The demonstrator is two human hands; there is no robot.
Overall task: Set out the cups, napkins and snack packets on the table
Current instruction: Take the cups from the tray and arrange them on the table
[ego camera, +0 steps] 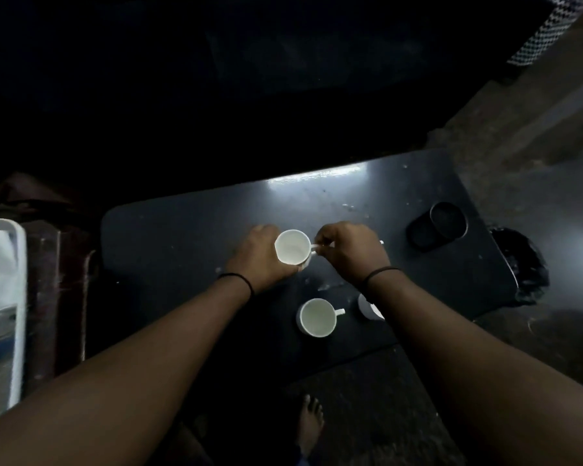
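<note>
A white cup (293, 247) stands upright in the middle of the dark table (182, 230). My left hand (260, 255) wraps round its left side. My right hand (349, 252) pinches its handle on the right. Nearer to me a second white cup (317, 317) stands upright with its handle pointing right. A third white cup (367, 309) sits to its right, mostly hidden under my right forearm. No napkins or snack packets show on the table.
A round dark holder (440, 225) lies at the table's right end. A black bag (522, 264) hangs past the right edge. A white tray (4, 297) with pale contents stands at the far left. A bare foot (310, 422) is on the floor below.
</note>
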